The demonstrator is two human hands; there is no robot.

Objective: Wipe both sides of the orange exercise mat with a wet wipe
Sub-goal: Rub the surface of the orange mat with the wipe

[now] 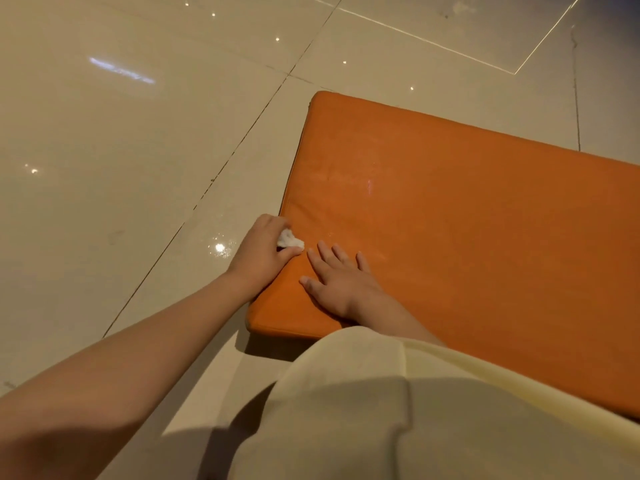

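Orange mat (450,220) laid flat on tiled floor (138,133) | wet wipe (289,241) pinched in left hand (261,252) at mat's left edge | right hand (337,284) spread flat, mat pinned | tbh edge is best followed with slow overlapping strokes

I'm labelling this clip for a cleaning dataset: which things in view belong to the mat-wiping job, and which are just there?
Part of the job:
orange mat
wet wipe, gripped by the left hand at the mat's edge
right hand, flat on the mat

Just there:
tiled floor
cream garment worn by the person
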